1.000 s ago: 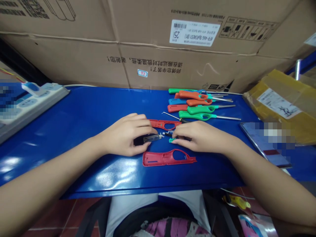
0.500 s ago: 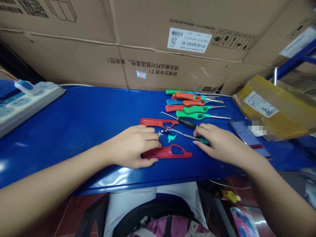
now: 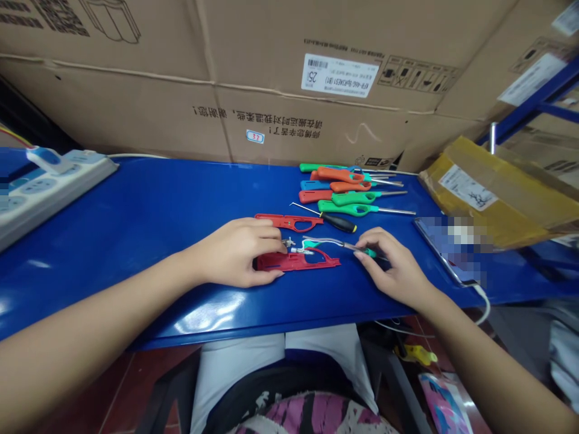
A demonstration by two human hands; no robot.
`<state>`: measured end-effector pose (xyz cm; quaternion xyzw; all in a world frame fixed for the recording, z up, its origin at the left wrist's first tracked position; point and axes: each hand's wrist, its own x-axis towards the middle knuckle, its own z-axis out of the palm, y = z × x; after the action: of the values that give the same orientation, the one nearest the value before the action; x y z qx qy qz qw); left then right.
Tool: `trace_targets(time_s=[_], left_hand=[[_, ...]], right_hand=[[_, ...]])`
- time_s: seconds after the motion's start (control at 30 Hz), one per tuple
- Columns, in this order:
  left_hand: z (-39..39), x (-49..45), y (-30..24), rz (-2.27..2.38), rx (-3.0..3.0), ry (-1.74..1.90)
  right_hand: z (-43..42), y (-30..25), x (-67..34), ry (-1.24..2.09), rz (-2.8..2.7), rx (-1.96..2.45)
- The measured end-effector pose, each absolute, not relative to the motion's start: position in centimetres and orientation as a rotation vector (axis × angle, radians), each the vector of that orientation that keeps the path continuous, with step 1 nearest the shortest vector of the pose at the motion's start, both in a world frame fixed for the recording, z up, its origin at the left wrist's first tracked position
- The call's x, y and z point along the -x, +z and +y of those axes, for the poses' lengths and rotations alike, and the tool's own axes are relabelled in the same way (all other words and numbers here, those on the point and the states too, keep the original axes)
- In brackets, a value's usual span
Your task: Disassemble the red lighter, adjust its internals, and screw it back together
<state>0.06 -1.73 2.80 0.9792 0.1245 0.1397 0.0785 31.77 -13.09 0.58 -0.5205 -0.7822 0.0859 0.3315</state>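
My left hand [image 3: 246, 252] is closed around the left end of a red lighter shell half [image 3: 298, 261], its hollow side facing up. Small white and metal lighter parts [image 3: 292, 246] show by its fingertips, partly covered. Between thumb and fingers, my right hand [image 3: 393, 260] pinches a metal lighter tube [image 3: 350, 246] with a green collar; thin wires run left from it over the shell. Behind the wires is a green trigger [image 3: 311, 244], partly hidden. The other red shell half [image 3: 304, 223] lies just beyond my left hand.
A hook pick [image 3: 339, 222] with a black and yellow handle lies beyond the shells. Several assembled lighters [image 3: 348, 208] are piled behind it. To the right are a phone [image 3: 434, 247] and a yellow-taped parcel [image 3: 502, 199]. A power strip [image 3: 85, 172] sits left; a cardboard box [image 3: 158, 120] stands behind.
The lower shell half has moved away from the table's front edge with my left hand. My right hand has shifted slightly, bringing the tube and wires closer to the shell.
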Motion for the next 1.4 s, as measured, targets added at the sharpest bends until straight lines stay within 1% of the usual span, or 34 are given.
trace_targets(time_s=[0.33,0.43,0.6,0.83,1.4], left_hand=[[-1.9,0.2,3.3,0.386,-2.981,0.411],[-2.4,-0.1,3.3,0.432,-2.978,0.514],[-3.5,-1.0,2.9,0.458,-2.852,0.683],[-3.2,-1.0,2.8,0.454,-2.829,0.582],[-3.2,-1.0,2.4,0.442,-2.620,0.702]], right_hand=[[-13.3,0.3,-31.6,0.266,-2.178,1.344],[-13.3,0.4,-31.4,0.242,-2.215,1.323],[-13.3,0.5,-30.9,0.088,-2.277,1.280],[-13.2,0.4,-30.7,0.014,-2.313,1.296],[-13.6,0.4,-30.7,-0.025,-2.256,1.229]])
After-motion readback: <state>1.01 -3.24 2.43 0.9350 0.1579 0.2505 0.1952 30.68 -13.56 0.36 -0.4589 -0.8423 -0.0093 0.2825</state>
